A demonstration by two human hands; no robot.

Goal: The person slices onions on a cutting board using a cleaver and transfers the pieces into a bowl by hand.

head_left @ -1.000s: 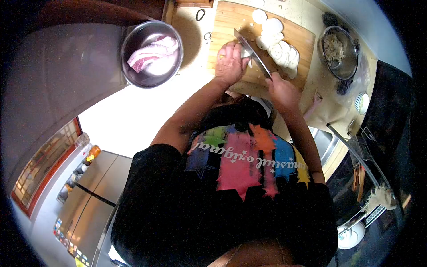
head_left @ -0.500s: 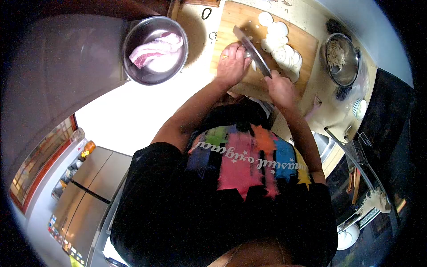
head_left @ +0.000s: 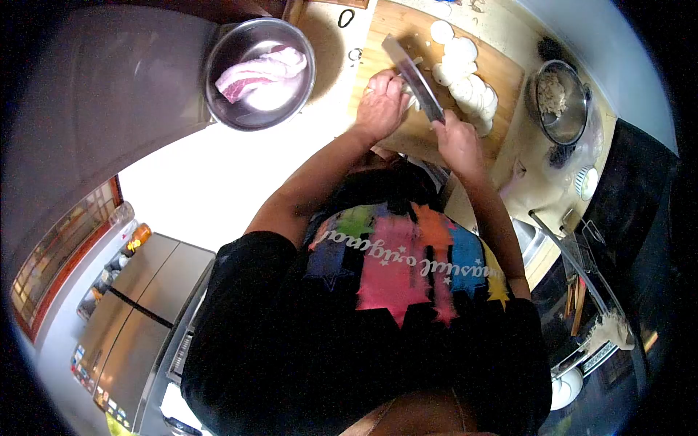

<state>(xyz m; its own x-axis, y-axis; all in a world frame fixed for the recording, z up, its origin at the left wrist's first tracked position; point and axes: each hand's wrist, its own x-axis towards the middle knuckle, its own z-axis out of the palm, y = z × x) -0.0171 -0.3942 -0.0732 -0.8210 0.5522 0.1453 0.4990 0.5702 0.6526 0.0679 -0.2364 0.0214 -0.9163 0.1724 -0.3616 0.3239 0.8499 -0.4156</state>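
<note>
On the wooden cutting board (head_left: 396, 25), my left hand (head_left: 382, 107) presses curled fingers on a small white piece (head_left: 413, 100), mostly hidden beside the blade. My right hand (head_left: 459, 144) is wrapped round the handle of a knife (head_left: 414, 76); its blade slants up and left, close to my left fingertips. Round white slices (head_left: 469, 87) lie overlapped on the board to the right of the knife, with one slice (head_left: 441, 32) near the top.
A metal bowl (head_left: 310, 87) with raw meat (head_left: 262, 71) stands left of the board. To the right are a metal bowl (head_left: 586, 109) of chopped food (head_left: 556, 93) and a striped bowl (head_left: 585, 183). A rack (head_left: 582, 251) stands at the lower right.
The view has shifted, so the board and bowls appear displaced. The knife blade has tilted slightly and sits farther from my left fingertips. Both hands keep their holds.
</note>
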